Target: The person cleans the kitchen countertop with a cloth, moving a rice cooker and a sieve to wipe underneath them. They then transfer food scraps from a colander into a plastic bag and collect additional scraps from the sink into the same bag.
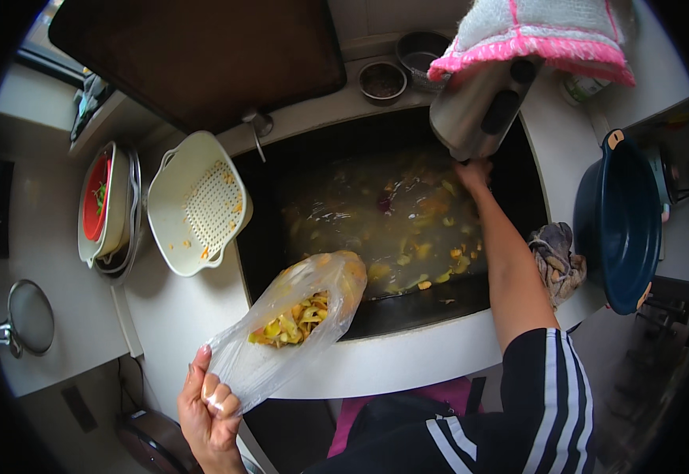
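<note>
My left hand (211,394) grips the gathered edge of a clear plastic bag (338,302) at the lower left. Yellow-green peels (294,323) fill part of the bag, which hangs over the front rim of a dark sink (391,320). Cloudy water (344,219) stands in the sink, with peel scraps (421,252) scattered through it. My right arm reaches over the sink's right side. My right hand (476,173) is just under a brushed-metal faucet head (477,109), which hides its fingers, so I cannot tell whether it grips anything.
A white colander (211,201) with food bits stands left of the sink, beside stacked basins holding a red bowl (95,198). At right are a crumpled rag (557,260) and a dark blue basin (628,225). A pink-edged cloth (537,35) hangs over the faucet. Metal bowls (383,83) sit behind.
</note>
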`<action>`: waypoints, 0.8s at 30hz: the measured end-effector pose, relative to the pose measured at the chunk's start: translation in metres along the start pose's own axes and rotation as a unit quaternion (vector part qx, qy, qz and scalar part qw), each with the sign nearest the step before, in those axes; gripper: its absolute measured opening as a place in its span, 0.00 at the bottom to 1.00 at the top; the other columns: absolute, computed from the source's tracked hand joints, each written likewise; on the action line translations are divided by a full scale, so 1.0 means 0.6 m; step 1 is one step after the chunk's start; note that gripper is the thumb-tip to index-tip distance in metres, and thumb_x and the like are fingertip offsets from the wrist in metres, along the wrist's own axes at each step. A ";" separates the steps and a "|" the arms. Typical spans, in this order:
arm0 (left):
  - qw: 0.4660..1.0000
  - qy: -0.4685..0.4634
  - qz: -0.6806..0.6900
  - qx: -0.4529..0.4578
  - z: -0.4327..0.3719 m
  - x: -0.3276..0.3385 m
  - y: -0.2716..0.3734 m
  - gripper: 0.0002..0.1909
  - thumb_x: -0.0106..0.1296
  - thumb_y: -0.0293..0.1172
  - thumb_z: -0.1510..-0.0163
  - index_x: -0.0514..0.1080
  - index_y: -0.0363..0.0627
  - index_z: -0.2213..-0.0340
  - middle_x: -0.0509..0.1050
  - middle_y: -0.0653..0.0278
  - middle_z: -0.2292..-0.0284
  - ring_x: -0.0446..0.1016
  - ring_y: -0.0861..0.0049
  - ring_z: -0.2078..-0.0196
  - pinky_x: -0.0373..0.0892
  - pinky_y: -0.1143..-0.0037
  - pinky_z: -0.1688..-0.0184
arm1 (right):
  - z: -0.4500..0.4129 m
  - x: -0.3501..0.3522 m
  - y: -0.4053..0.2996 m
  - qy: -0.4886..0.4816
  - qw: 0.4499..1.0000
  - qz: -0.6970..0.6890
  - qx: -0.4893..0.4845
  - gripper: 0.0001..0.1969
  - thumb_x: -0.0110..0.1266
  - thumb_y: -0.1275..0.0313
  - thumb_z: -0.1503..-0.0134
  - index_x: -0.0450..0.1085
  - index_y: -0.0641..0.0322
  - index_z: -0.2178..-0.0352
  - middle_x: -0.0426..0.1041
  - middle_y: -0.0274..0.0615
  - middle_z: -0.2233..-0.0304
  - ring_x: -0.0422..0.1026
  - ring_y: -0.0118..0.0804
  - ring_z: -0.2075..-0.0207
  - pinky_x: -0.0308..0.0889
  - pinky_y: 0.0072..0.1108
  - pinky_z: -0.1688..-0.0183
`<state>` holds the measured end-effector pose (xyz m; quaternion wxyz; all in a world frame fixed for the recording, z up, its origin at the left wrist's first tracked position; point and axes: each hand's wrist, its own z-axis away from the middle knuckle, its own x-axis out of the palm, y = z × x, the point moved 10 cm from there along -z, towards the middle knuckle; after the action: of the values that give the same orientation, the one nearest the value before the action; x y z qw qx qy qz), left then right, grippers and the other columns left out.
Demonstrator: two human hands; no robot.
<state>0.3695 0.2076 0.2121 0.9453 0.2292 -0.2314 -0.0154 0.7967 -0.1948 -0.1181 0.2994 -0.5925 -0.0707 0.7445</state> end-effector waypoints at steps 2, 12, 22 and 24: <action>1.000 0.004 -0.003 0.000 -0.001 0.006 0.000 0.16 0.33 0.31 0.41 0.62 0.33 0.57 0.45 0.74 0.90 0.42 0.88 0.91 0.44 0.85 0.90 | -0.033 0.018 -0.007 -0.041 0.996 -0.036 -0.068 0.41 0.55 0.50 0.61 0.50 0.48 0.45 0.43 0.45 0.42 0.42 0.52 0.42 0.47 0.50 0.49; 1.000 0.005 -0.001 -0.017 -0.018 0.004 -0.006 0.16 0.33 0.32 0.41 0.62 0.35 0.57 0.46 0.74 0.90 0.42 0.88 0.91 0.44 0.85 0.91 | 0.170 0.053 -0.093 -0.166 0.900 0.135 -0.380 0.25 0.52 0.54 0.55 0.64 0.46 0.55 0.53 0.48 0.47 0.47 0.47 0.44 0.46 0.47 0.48; 1.000 0.007 0.008 0.008 -0.015 0.011 -0.006 0.16 0.32 0.31 0.41 0.62 0.34 0.56 0.47 0.74 0.89 0.43 0.89 0.90 0.45 0.86 0.90 | 0.231 0.130 -0.103 -0.149 0.960 0.122 -0.202 0.34 0.50 0.43 0.59 0.61 0.44 0.52 0.44 0.47 0.43 0.40 0.55 0.42 0.41 0.54 0.47; 1.000 -0.004 0.011 -0.001 -0.017 0.007 -0.007 0.15 0.33 0.31 0.41 0.62 0.34 0.56 0.47 0.74 0.89 0.43 0.89 0.90 0.45 0.86 0.90 | 0.291 0.147 -0.115 -0.221 0.925 0.159 -0.266 0.34 0.51 0.44 0.60 0.61 0.45 0.51 0.45 0.47 0.43 0.40 0.55 0.42 0.42 0.53 0.47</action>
<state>0.3780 0.2077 0.2041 0.9449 0.2253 -0.2375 -0.0058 0.6499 -0.0486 -0.1101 -0.0149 -0.4741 -0.2354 0.8483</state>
